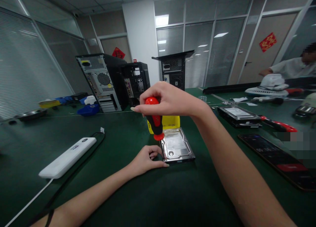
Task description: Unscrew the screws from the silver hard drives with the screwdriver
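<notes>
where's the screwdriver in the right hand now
In the head view, the screwdriver stands near the middle, handle up in the right hand, at the left edge of the hard drive, just above the left hand.

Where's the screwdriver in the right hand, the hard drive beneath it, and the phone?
Screwdriver (157, 123): head view, on its handle.
Hard drive (178, 143): head view, on its metal top.
Phone (274, 159): head view, on its dark screen.
</notes>
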Available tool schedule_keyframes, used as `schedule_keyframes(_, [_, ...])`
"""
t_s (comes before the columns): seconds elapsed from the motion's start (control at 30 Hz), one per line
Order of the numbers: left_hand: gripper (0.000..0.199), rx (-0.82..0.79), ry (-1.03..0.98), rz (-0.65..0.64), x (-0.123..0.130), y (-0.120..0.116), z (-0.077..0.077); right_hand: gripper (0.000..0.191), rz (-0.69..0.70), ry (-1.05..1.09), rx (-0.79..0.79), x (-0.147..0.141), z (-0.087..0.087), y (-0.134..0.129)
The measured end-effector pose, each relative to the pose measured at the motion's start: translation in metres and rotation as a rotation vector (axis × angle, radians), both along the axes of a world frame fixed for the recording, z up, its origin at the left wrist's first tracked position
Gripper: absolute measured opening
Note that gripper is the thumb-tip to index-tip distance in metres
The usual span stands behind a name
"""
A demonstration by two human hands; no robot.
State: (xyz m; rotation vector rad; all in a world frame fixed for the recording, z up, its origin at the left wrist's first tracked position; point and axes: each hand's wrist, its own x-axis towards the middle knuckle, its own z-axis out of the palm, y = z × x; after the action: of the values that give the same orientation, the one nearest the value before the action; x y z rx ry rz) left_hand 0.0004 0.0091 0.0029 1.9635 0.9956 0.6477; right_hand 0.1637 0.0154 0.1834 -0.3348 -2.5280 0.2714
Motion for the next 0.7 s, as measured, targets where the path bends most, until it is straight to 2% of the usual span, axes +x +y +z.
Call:
schedule_keyframes(0.2, [0.028, -0.014, -0.005, -0.002, 0.0007, -0.0016, 0.0000, 0.030, -0.028, 0.003, 0.012, -0.0032, -0.0019, -0.0002])
schedule_keyframes(0.4, [0.029, -0.012, 0.003, 0.004, 0.0008, 0.0005, -0.0008, 0.048, -0.111, 0.010, 0.042, -0.0045, -0.0028, -0.0028])
schedule_keyframes(0.53, [0.030, -0.003, 0.009, 0.003, -0.0008, 0.0014, -0.0021, 0.039, -0.166, -0.047, -0.025, 0.0000, 0.0014, -0.0074])
schedule_keyframes(0.6, [0.030, 0.002, 0.013, 0.003, -0.0015, 0.0012, -0.0023, 0.033, -0.136, -0.076, -0.081, 0.0031, 0.0041, -0.0087])
schedule_keyframes(0.7, [0.031, 0.007, 0.022, 0.004, -0.0015, 0.0006, -0.0018, 0.025, 0.001, -0.077, -0.214, 0.0049, 0.0060, -0.0086])
